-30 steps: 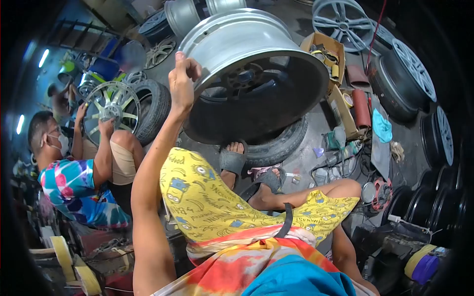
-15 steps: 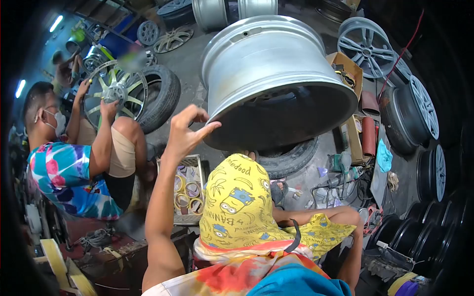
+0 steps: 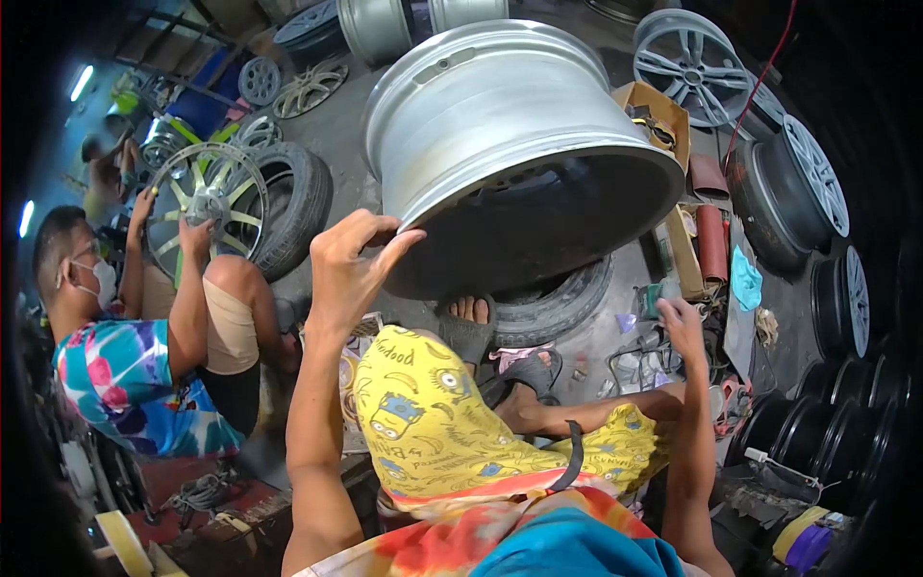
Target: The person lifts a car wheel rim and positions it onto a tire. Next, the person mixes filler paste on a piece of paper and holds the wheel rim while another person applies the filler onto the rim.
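A large silver wheel rim (image 3: pixel 490 106) is tilted with its dark open side toward me. My left hand (image 3: pixel 354 258) is closed on the left edge of its lip, thumb and fingers pinching it. Under the rim lies a black tire (image 3: pixel 553 308). My right hand (image 3: pixel 681 327) is out to the right, beside a green power tool (image 3: pixel 650 300) on the floor. Its fingers look bent but are blurred and partly hidden, so any hold on the tool is unclear.
To the left, a masked co-worker (image 3: pixel 144 375) holds a spoked wheel (image 3: pixel 207 202) near another tire (image 3: pixel 293 212). Cardboard boxes (image 3: pixel 663 106), a red roll (image 3: pixel 711 245) and cables lie right. More rims (image 3: pixel 817 178) stand beyond. My sandaled foot (image 3: pixel 468 322) is beneath the rim.
My right hand has come up from beside my knee to the green power tool. My left hand stays on the rim's lip. My left knee has shifted left, and the view has turned slightly.
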A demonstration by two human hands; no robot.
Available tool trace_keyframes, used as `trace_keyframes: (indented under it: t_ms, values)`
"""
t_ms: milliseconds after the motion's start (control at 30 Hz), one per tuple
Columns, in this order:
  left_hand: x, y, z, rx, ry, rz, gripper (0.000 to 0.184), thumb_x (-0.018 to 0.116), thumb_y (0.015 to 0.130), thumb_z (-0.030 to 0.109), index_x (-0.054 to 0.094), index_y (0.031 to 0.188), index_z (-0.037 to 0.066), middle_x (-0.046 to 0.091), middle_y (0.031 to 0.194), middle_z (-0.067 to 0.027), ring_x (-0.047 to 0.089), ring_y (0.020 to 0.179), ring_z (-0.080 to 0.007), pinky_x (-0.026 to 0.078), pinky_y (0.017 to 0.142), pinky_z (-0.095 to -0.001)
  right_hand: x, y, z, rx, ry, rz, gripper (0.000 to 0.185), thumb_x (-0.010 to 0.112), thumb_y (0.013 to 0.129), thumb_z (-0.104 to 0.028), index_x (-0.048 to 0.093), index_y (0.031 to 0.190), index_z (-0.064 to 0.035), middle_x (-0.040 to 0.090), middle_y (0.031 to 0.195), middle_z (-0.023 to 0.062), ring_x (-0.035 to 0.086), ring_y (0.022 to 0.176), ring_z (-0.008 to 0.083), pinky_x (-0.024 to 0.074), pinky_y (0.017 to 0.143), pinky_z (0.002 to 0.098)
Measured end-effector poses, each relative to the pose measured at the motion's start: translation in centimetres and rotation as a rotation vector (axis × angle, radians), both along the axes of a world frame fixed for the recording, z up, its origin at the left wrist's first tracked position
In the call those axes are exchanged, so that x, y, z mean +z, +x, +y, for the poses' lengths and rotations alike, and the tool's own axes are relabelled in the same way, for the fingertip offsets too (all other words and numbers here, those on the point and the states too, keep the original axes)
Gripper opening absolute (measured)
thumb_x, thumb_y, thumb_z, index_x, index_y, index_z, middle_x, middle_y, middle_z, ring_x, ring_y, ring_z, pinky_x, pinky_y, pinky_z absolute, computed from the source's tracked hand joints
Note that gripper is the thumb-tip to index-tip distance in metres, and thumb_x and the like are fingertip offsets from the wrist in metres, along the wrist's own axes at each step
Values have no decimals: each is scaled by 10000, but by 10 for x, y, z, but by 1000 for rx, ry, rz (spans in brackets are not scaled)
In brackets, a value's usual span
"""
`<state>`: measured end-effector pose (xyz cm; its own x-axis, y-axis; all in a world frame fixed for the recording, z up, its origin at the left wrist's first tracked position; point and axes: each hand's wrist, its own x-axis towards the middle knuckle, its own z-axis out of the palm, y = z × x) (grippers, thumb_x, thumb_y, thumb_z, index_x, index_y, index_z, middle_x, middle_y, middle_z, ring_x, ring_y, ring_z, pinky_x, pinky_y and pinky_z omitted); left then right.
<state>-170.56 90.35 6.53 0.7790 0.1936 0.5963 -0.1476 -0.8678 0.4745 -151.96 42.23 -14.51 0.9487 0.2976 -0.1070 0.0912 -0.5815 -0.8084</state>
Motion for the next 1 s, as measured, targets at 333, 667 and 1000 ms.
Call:
trace_keyframes:
  t_ms: [333,667,1000]
  values:
    - [52,72,-25,-242,135,19,249,855,763,202,692,742,16,635,618,-47,584,543,-95,453,513,-241,-49,-34,60,378,-333,-51,225,703,875,-245,717,921,-26,696,910,231,671,885,402,525,793,452]
    - [24,30,19,-170,221,193,313,876,704,187,604,700,31,553,590,-25,517,534,-90,417,512,-245,-56,-43,60,350,-293,-71,223,694,871,-235,704,935,-21,685,886,237,664,881,415,521,794,467]
    - [-87,-35,43,184,23,499,284,836,714,217,670,775,-6,614,617,-93,575,532,-192,453,541,-314,-45,-41,78,371,-311,-16,264,679,881,-239,694,962,11,670,917,275,640,920,447,499,815,491]
